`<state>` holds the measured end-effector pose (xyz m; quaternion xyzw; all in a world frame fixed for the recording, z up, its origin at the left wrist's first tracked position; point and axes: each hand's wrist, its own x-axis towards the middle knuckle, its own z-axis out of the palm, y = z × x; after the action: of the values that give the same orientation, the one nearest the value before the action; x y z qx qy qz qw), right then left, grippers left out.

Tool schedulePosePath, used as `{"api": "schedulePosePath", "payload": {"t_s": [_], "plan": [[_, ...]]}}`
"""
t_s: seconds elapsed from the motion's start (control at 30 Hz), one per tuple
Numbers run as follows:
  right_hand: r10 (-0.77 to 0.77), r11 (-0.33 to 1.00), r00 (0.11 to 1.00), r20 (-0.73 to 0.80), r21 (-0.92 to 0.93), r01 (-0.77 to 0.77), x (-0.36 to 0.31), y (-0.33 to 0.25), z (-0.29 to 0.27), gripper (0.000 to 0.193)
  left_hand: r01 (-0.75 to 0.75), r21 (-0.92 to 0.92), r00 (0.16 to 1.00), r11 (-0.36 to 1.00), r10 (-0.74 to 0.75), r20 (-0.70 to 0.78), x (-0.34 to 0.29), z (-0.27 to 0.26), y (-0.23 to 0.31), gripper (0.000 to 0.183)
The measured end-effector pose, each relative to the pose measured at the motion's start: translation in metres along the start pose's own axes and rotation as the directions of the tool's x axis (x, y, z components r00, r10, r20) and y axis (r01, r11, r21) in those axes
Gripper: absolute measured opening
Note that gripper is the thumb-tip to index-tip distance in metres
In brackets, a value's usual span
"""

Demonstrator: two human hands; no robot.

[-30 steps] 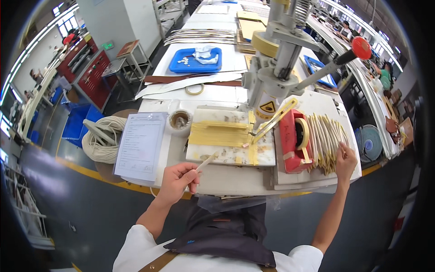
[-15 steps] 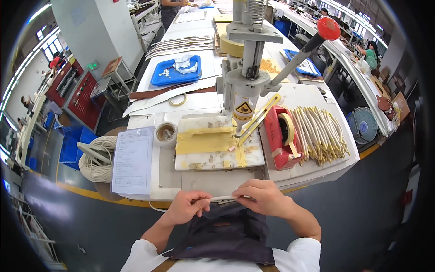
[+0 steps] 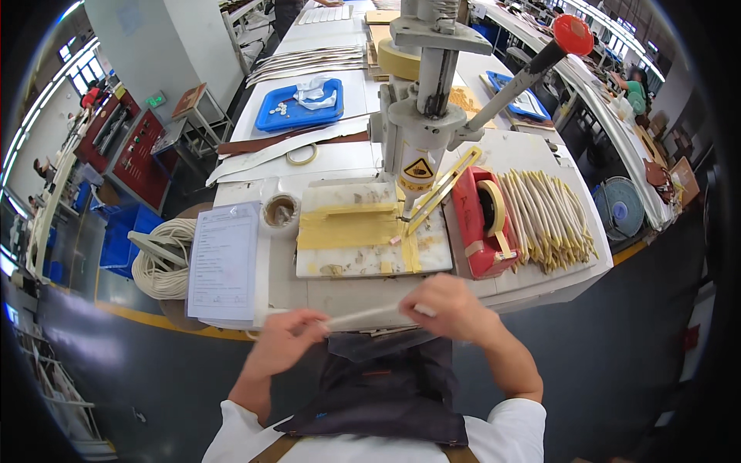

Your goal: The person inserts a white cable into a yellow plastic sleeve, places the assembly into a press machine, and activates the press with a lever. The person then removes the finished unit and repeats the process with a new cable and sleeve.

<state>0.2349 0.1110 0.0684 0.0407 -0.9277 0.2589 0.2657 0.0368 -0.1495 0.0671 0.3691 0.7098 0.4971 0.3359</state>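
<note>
A white cord [image 3: 363, 316] is stretched between my two hands at the near edge of the table, over my dark apron. My left hand [image 3: 287, 341] is closed on its left part, and my right hand [image 3: 450, 310] grips the right end, a little higher. Both hands are slightly blurred. Just beyond them lies a stained white board [image 3: 370, 266] with yellow tape across it. Over the board stands a grey hand press [image 3: 421, 127] with a red-knobbed lever. A yellow tape-wrapped strip [image 3: 441, 193] slants beside the press.
Right of the board are a red tape dispenser [image 3: 468, 251] and a row of cut cords [image 3: 552, 220] with yellow ends. To the left are a tape roll [image 3: 280, 210], a paper sheet [image 3: 224, 262] and a cord coil [image 3: 164, 266]. A blue tray [image 3: 299, 116] sits farther back.
My hands have moved apart and slightly up, with a longer stretch of cord showing between them. My left hand went left, my right hand forward toward the board.
</note>
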Motion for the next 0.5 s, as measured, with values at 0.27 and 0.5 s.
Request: {"api": "schedulePosePath", "payload": {"t_s": [0.27,0.5], "plan": [[0.221,0.967,0.937,-0.271,-0.066,-0.247,0.011,0.051,0.051,0.017,-0.216,0.487,0.922,0.846,0.341,-0.184,0.071,-0.044,-0.017,0.013],[0.350,0.924,0.874,-0.336,-0.026,-0.381,0.015,0.061,0.068,0.012,-0.229,0.556,0.925,0.799,0.357,-0.132,0.092,-0.047,-0.045,0.012]]}}
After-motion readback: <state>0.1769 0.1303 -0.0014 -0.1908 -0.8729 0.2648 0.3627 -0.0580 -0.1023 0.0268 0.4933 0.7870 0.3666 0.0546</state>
